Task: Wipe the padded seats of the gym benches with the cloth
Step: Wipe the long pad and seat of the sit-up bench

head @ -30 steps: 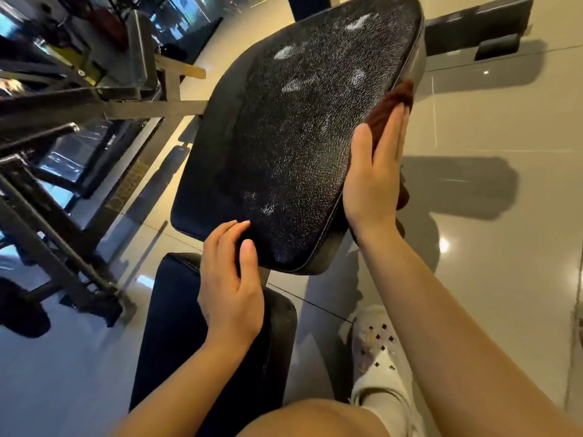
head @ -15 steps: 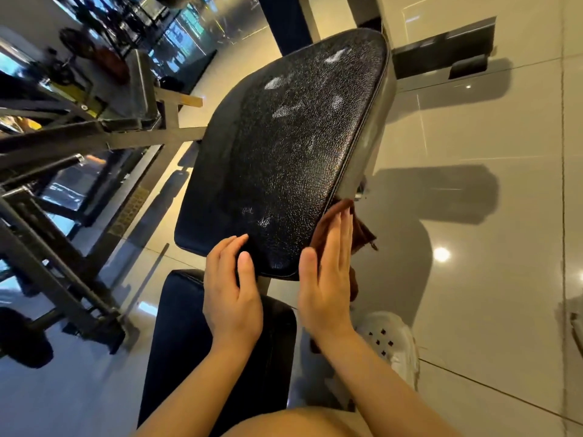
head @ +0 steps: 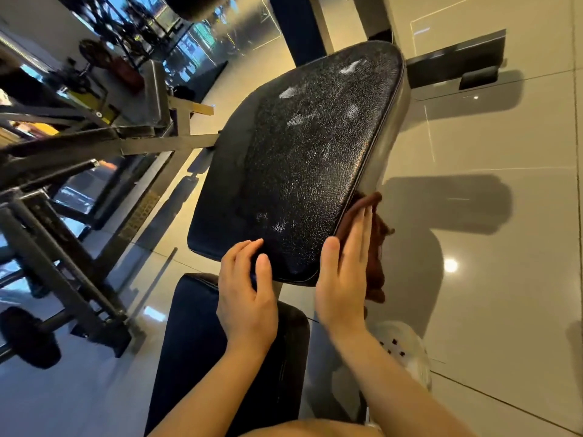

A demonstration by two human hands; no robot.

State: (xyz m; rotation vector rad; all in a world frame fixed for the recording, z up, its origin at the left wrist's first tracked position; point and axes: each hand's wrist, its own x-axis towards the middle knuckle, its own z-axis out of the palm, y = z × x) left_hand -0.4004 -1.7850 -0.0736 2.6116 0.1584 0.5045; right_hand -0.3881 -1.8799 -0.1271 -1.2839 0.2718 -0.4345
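Since a second ago, right hand (head: 345, 279) has slid the cloth (head: 373, 244) down the padded seat (head: 303, 165)'s right edge, fingers flat, apparently pressing it; left hand (head: 247, 294) rests open at the seat's near edge.

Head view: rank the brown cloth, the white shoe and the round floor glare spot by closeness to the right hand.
1. Brown cloth, pressed under the right hand against the seat's side.
2. White shoe, just below the wrist.
3. Glare spot, farther right on the floor.
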